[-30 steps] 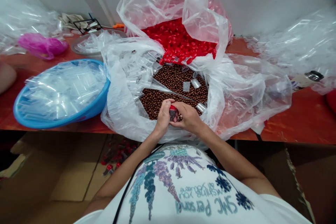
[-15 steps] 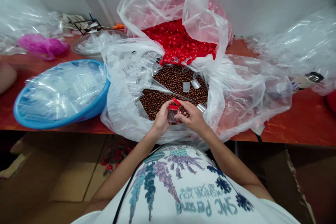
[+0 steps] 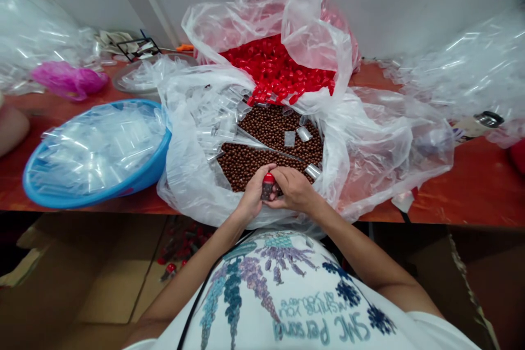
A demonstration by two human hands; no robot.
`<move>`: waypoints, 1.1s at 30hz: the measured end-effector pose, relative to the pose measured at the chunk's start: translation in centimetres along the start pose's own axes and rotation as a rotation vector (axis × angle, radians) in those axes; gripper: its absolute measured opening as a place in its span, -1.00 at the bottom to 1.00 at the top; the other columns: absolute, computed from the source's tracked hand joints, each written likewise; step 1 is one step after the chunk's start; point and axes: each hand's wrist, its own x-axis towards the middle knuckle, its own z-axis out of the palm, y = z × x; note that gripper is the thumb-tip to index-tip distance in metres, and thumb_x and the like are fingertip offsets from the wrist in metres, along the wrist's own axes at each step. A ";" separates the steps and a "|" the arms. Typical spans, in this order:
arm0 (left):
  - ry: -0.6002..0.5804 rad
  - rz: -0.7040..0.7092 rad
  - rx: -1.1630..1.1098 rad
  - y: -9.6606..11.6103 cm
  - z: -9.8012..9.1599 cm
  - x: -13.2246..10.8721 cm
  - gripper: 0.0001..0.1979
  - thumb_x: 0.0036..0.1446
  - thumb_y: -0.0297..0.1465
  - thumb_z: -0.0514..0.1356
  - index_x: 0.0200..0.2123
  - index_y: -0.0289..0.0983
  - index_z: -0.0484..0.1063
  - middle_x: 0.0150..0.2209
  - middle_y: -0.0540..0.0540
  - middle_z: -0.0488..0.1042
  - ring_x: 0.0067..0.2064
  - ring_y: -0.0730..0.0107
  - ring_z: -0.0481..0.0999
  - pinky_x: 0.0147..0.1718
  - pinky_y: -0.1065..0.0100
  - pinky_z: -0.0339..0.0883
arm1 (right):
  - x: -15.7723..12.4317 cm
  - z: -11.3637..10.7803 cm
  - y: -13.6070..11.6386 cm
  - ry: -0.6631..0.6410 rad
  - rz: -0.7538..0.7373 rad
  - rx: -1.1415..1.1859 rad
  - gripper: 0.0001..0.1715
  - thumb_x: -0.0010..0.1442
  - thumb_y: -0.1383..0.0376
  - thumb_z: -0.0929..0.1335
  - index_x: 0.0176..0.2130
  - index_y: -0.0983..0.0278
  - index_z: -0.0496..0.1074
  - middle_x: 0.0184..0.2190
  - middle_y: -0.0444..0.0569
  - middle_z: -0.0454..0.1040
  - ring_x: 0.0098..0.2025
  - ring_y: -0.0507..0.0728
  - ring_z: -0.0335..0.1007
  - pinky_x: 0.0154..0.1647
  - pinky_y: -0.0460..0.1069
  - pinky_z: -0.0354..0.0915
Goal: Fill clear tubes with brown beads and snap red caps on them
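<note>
Close to my body, both hands come together over the front edge of the bag of brown beads (image 3: 246,167). Between them is a small clear container (image 3: 267,190) with a red cap (image 3: 268,178) on top; its contents look dark. My left hand (image 3: 252,195) wraps round its left side. My right hand (image 3: 294,188) is closed against the other side, its thumb and fingers partly hiding the container. On the beads lie clear empty tubes (image 3: 304,133) and a long transparent pointed piece (image 3: 254,141). Behind them red caps (image 3: 283,68) fill another plastic bag.
At left a blue basin (image 3: 96,199) holds clear plastic pieces, with a pink bag (image 3: 69,80) behind it. A bottle with a metal lid (image 3: 488,119) lies at right beside a big clear bag (image 3: 471,76). Below the red table (image 3: 471,197), a cardboard box (image 3: 110,284) contains several red-capped containers.
My hands have moved slightly down towards me. A second red piece pinched at the container's top no longer shows, and my right hand has closed in round the container.
</note>
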 end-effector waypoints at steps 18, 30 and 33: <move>0.248 0.487 1.238 2.6 3.3 13.5 -0.54 0.03 -0.30 0.20 0.02 -0.28 0.34 -0.28 -0.14 0.51 -0.22 0.22 0.47 -0.17 0.26 0.28 | -4.1 -6.4 1.7 -0.470 0.377 -0.135 -0.23 -0.10 0.12 0.45 0.04 0.41 0.30 -0.14 0.14 0.40 -0.01 0.29 0.23 0.08 0.14 0.15; 0.264 0.054 0.770 4.8 -1.0 14.4 -0.65 -0.17 -0.49 0.31 -0.28 -0.33 0.27 -0.63 0.04 0.37 -0.62 0.42 0.41 -0.62 0.43 0.31 | -3.6 -6.9 3.3 -0.251 0.270 0.123 -0.46 0.21 0.25 0.31 0.17 0.27 0.21 0.10 0.12 0.27 0.14 0.18 0.18 0.15 0.12 0.20; 0.310 0.130 0.781 4.3 0.2 16.3 -0.62 -0.19 -0.46 0.34 -0.29 -0.29 0.25 -0.63 0.09 0.34 -0.64 0.46 0.39 -0.64 0.48 0.25 | -2.9 -6.1 3.7 -0.180 0.250 0.125 -0.51 0.22 0.29 0.29 0.14 0.24 0.25 0.12 0.12 0.26 0.16 0.19 0.17 0.15 0.15 0.20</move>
